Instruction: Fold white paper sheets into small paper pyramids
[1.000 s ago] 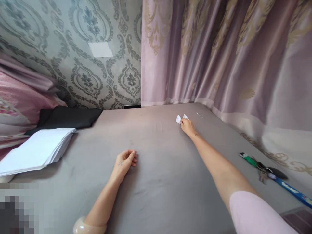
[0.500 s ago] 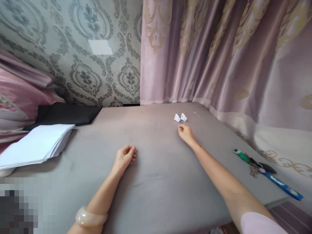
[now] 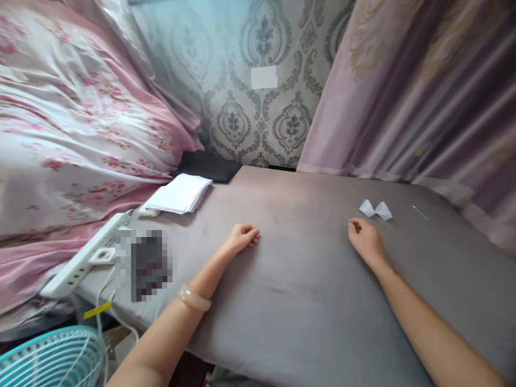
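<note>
My left hand [image 3: 243, 237] rests on the grey cloth-covered table [image 3: 298, 312], its fingers curled together with nothing seen in them. A pale bangle [image 3: 194, 299] circles that forearm. Further right, my right hand [image 3: 365, 240] lies with fingers curled in a loose fist, and no object shows in it. Just beyond it stands a small folded white paper piece [image 3: 375, 210] with two pointed halves. A thin stick [image 3: 420, 213] lies to the right of the paper.
At the left are a stack of white paper [image 3: 181, 193], a black folded item [image 3: 212, 166], a white power strip [image 3: 86, 255] with cables, and a blurred-out object [image 3: 150, 266]. A turquoise fan [image 3: 52, 357] stands at the lower left. Curtains [image 3: 382, 91] hang behind the right side.
The view has swung left, bringing the power strip and fan into sight, while the keys with the blue strap have left it. Both hands remain curled on the table.
</note>
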Tool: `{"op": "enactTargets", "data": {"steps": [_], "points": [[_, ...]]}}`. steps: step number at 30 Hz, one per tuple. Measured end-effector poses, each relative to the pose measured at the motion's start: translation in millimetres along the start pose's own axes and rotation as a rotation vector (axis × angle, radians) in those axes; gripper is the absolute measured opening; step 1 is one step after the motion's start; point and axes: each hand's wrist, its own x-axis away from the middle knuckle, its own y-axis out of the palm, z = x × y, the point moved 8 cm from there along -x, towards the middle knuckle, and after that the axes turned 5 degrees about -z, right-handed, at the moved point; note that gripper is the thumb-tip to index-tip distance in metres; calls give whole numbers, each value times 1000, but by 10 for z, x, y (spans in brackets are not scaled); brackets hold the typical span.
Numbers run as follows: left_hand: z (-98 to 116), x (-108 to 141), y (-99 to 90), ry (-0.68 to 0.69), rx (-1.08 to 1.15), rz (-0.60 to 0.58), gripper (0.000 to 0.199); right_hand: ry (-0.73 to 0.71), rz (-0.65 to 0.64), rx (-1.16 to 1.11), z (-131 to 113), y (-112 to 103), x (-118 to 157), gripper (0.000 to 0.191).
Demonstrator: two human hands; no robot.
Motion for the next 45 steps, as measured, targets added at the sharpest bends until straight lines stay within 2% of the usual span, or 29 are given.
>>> {"op": "enactTargets", "data": {"steps": [4,6,9,14,22,35,38,41,45], "points": [[-91,28,-23,31,16,11,29,198,178,65,566,-452,-232,41],[-101,33,-18,33,14,25,37,230,200,69,693,-534,-285,39],[-103,46,-20,17,-7,49,46,227,181,67,757,-507,-357,38],[-80,64,-26,0,-46,73,53,180,112,86,743,-386,-468,39],[-83,48,-33,-53,-68,144,56,158,50,149,715,-334,-556,34],[-72,52,-22,-20,-55,126,51,176,-7,242,601,-336,-573,33],[-85,47,-29,-16,-54,116,50,199,27,257,541,-385,-493,36],[-77,23,-29,-3,-59,103,47,202,59,274,420,-413,-296,42],[23,4,46,7,-136,60,33,72,-27,271,54,-236,75,39]]}}
